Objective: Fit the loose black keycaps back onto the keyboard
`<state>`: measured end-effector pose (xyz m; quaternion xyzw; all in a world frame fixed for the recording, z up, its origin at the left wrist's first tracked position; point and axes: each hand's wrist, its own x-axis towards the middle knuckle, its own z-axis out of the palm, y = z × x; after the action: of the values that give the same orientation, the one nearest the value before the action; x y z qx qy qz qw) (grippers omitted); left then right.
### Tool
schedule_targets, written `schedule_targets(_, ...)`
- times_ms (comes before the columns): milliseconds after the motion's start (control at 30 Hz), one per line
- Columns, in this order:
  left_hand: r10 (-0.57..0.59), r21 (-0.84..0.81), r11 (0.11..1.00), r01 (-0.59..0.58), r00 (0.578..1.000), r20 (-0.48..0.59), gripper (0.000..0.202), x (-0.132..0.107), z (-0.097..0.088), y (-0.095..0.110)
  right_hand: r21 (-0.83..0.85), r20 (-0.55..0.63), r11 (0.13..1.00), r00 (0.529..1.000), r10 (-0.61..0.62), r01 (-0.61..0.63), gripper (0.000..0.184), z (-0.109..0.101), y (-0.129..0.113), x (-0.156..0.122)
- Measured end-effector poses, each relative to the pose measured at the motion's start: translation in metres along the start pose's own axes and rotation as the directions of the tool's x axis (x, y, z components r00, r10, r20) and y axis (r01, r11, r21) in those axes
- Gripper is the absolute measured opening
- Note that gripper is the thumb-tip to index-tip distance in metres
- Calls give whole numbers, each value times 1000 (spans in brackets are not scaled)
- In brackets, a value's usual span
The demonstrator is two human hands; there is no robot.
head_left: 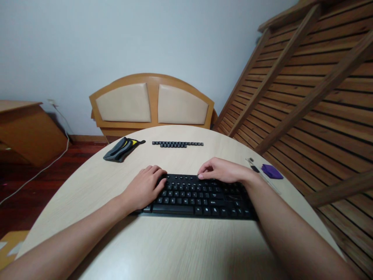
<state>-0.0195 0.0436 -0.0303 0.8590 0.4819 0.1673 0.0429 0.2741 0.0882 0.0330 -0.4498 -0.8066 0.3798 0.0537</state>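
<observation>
A black keyboard (pixel 201 196) lies on a round light-wood table (pixel 163 249). My left hand (pixel 144 187) rests on the keyboard's left end with its fingers curled loosely over the top edge. My right hand (pixel 223 170) rests on the upper row of keys near the middle, fingers bent and fingertips pressed on the keys. Neither hand holds anything loose that I can see. Beyond the keyboard, several loose black keycaps (pixel 177 144) lie in two neat rows.
A black and yellow pouch (pixel 121 149) lies at the table's far left. A purple object (pixel 272 171) and a small thin tool (pixel 253 165) lie at the right edge. A padded headboard (pixel 151 103) leans behind the table; slatted wooden frames (pixel 314 89) stand at right.
</observation>
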Motion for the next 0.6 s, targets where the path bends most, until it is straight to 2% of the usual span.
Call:
schedule_targets(267, -2, -2, 1000, 2, 1000, 9, 35, 0, -2, 2, -25, 11, 1000, 1000, 14, -14, 31, 2, -2, -2)
schedule_targets(500, -13, -2, 1000, 13, 1000, 21, 35, 0, -3, 3, -175, -4, 981, 996, 88, -88, 19, 7, -13, -4)
schedule_targets(600, -10, -5, 1000, 10, 1000, 15, 35, 0, -3, 2, -194, 0, 978, 996, 84, -83, 18, 7, -15, -5)
